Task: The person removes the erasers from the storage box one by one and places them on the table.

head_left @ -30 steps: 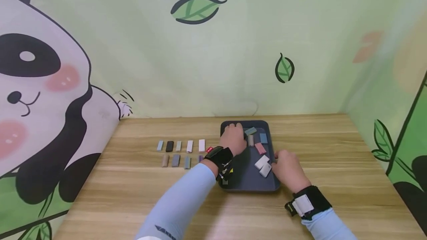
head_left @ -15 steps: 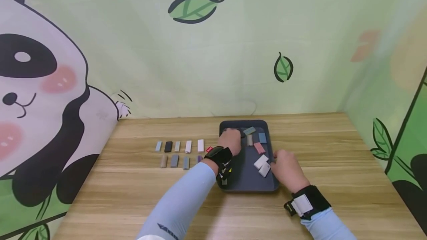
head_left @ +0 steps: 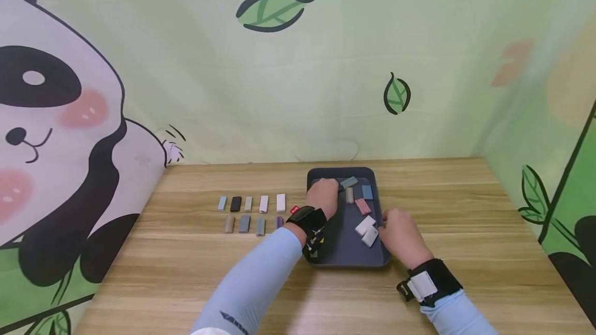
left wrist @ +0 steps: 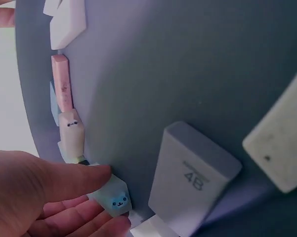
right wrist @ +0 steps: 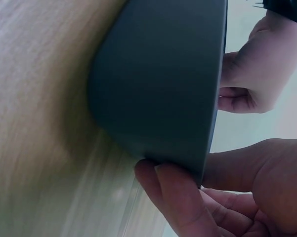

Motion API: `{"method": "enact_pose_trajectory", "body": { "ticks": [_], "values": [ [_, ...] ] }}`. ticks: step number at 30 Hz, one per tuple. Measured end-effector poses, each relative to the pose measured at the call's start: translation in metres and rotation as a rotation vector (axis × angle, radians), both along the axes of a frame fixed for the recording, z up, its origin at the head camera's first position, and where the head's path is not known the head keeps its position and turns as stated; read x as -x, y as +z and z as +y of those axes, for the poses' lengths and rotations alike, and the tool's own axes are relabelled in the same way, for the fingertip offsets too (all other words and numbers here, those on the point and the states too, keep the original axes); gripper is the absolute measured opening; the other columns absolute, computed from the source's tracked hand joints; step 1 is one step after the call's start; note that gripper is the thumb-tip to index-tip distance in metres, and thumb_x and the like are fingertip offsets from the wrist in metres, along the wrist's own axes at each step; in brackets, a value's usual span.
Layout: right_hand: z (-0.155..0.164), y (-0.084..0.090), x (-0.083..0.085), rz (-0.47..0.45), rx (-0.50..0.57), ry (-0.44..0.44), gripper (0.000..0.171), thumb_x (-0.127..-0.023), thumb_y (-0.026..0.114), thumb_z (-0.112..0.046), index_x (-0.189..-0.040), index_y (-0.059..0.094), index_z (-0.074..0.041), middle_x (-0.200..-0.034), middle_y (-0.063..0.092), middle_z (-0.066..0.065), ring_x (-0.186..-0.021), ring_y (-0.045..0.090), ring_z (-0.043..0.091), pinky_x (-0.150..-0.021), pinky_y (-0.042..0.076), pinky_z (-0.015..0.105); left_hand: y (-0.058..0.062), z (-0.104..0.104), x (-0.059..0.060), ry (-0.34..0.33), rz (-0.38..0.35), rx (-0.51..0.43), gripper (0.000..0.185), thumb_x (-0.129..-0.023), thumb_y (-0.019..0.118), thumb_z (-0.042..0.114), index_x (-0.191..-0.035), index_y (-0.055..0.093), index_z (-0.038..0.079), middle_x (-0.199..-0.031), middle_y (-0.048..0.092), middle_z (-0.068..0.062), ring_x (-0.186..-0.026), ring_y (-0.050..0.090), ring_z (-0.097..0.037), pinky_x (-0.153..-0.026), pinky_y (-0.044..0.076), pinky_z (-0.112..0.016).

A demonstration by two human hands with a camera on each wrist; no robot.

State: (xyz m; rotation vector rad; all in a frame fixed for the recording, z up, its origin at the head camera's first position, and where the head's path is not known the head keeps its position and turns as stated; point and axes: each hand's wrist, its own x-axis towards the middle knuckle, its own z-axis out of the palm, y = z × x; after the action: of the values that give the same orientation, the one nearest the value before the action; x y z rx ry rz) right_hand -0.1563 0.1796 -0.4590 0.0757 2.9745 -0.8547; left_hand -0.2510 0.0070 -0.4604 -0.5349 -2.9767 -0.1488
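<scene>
Pinching a pale mint eraser with a cat face, the left hand grips.

I see a small pale green eraser with a tiny blue cat face on it. It lies on the floor of a dark grey tray, at the far left corner. The tray sits flat on the wooden table. My left hand pinches the eraser, and my right hand grips the tray's right rim.
</scene>
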Motion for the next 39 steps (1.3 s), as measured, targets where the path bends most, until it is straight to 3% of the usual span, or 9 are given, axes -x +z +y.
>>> {"method": "enact_pose_trajectory", "body": {
  "ticks": [5,10,13,19,22,26,31,39],
  "values": [
    [0.000,0.000,0.000,-0.010,0.019,0.007,0.025,-0.081,0.061,-0.004,-0.102,0.064,0.009,-0.093,0.066,0.022,-0.072,0.059,0.022,-0.057,0.048,0.032,0.001,-0.010,0.004,-0.016,-0.030,-0.074,0.006,-0.086,0.061,0.011,-0.086,0.067,0.012,-0.073,0.066,-0.001,-0.062,0.060,-0.013,-0.054,0.048,-0.027],
    [0.001,0.000,0.000,-0.026,0.027,0.007,0.027,-0.082,0.061,-0.005,-0.104,0.063,0.010,-0.096,0.066,0.023,-0.072,0.059,0.022,-0.057,0.049,0.031,0.027,-0.034,0.000,-0.004,-0.075,-0.197,0.008,-0.081,0.058,0.002,-0.080,0.061,0.009,-0.069,0.058,-0.003,-0.058,0.048,-0.014,-0.051,0.037,-0.025],
    [0.001,0.001,0.000,-0.017,0.023,0.007,0.027,-0.082,0.061,-0.005,-0.105,0.063,0.010,-0.097,0.066,0.024,-0.073,0.060,0.022,-0.057,0.049,0.031,0.042,-0.055,-0.002,0.047,-0.062,-0.286,0.009,-0.078,0.058,0.000,-0.078,0.062,0.007,-0.072,0.060,-0.005,-0.060,0.047,-0.015,-0.053,0.038,-0.026],
    [0.000,0.002,-0.001,-0.022,0.031,-0.001,0.028,-0.082,0.061,-0.004,-0.106,0.063,0.010,-0.098,0.065,0.025,-0.073,0.060,0.022,-0.057,0.049,0.031,0.063,-0.112,-0.008,0.172,-0.056,-0.449,0.026,-0.087,0.059,0.012,-0.110,0.065,0.002,-0.097,0.069,-0.012,-0.066,0.059,-0.016,-0.065,0.050,-0.029],
    [-0.001,0.003,-0.002,-0.027,0.030,0.002,0.029,-0.082,0.061,-0.005,-0.106,0.063,0.010,-0.099,0.065,0.025,-0.073,0.060,0.022,-0.057,0.049,0.031,0.069,-0.146,-0.015,0.238,-0.051,-0.510,0.031,-0.087,0.060,0.015,-0.114,0.064,0.000,-0.099,0.068,-0.015,-0.070,0.062,-0.020,-0.063,0.051,-0.031],
    [-0.001,0.004,-0.002,-0.044,0.032,0.005,0.030,-0.083,0.060,-0.005,-0.109,0.062,0.010,-0.100,0.065,0.025,-0.073,0.060,0.022,-0.057,0.049,0.030,0.068,-0.189,-0.025,0.336,-0.019,-0.537,0.034,-0.084,0.062,0.015,-0.113,0.064,-0.001,-0.102,0.067,-0.017,-0.082,0.063,-0.026,-0.068,0.051,-0.035],
    [0.000,0.004,-0.002,-0.035,0.031,0.009,0.029,-0.083,0.060,-0.004,-0.108,0.062,0.010,-0.100,0.065,0.025,-0.073,0.060,0.022,-0.057,0.050,0.031,0.054,-0.231,-0.035,0.415,-0.026,-0.545,0.034,-0.083,0.062,0.015,-0.111,0.064,-0.003,-0.099,0.066,-0.017,-0.084,0.061,-0.027,-0.069,0.050,-0.036],
    [-0.002,-0.002,-0.001,-0.019,0.024,0.016,0.028,-0.083,0.061,-0.005,-0.106,0.063,0.010,-0.099,0.066,0.025,-0.072,0.061,0.022,-0.056,0.049,0.030,0.022,-0.270,-0.055,0.534,-0.072,-0.520,0.032,-0.079,0.064,0.014,-0.105,0.066,-0.005,-0.097,0.067,-0.020,-0.074,0.061,-0.025,-0.058,0.048,-0.030]
  ]
}}
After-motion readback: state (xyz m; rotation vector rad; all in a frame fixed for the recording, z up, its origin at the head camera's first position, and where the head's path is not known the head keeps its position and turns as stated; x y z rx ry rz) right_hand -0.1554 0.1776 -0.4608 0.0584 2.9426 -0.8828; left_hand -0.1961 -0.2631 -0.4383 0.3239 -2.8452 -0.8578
